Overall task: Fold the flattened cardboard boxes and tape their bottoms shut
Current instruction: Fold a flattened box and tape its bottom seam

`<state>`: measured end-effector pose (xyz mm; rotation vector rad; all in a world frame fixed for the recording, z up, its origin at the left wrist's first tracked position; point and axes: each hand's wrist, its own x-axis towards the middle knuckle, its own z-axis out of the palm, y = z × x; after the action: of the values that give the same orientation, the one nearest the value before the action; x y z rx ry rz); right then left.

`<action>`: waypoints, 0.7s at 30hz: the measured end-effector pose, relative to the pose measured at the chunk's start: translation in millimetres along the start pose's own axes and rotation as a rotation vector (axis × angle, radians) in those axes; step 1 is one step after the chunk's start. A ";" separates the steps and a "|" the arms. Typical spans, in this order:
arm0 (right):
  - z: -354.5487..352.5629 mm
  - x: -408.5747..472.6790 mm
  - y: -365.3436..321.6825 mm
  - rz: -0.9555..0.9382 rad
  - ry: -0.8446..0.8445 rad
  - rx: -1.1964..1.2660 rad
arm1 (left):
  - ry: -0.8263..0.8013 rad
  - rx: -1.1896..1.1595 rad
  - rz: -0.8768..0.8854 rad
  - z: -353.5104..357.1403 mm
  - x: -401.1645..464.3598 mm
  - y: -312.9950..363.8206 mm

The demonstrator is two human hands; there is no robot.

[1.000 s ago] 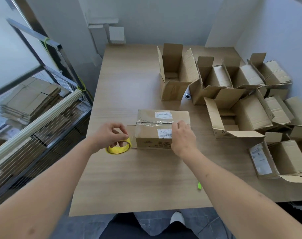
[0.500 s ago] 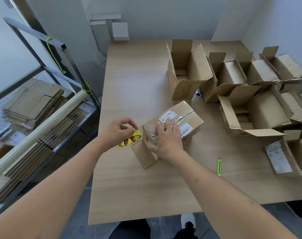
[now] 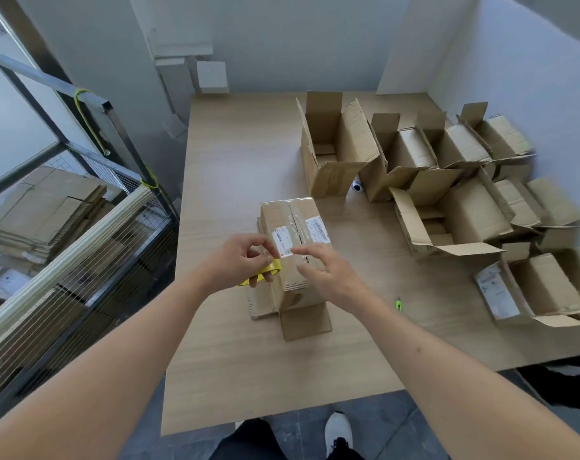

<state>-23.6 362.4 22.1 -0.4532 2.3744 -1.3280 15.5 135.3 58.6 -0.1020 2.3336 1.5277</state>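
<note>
Yellow tape roll (image 3: 265, 272) half hidden under left hand (image 3: 240, 260).

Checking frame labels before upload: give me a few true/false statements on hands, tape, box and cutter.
1. The left hand holds the yellow tape roll. True.
2. The right hand grips the green cutter. False: the cutter lies on the table, right of that hand, whose fingers are spread by the box.
3. The box being taped has its flaps open upward. False: its upper face is closed, with tape along the seam.
4. Open boxes stand at the table's far right. True.
</note>
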 end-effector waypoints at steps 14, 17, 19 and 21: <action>-33.6 -34.7 -13.5 -0.112 0.172 -0.029 | -0.085 0.042 0.100 50.7 -33.7 33.2; -45.4 -40.3 -6.3 -0.126 0.138 -0.069 | -0.058 0.152 0.108 59.0 -39.0 35.4; -49.1 -45.4 3.1 -0.108 0.146 -0.045 | 0.032 0.240 0.072 64.0 -42.6 38.6; -51.7 -50.7 12.2 -0.075 0.157 -0.016 | 0.149 0.340 0.027 68.0 -46.6 39.5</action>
<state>-4.8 429.7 45.1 -0.4625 2.5195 -1.4274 66.3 206.9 84.0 -0.1023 2.6861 1.1475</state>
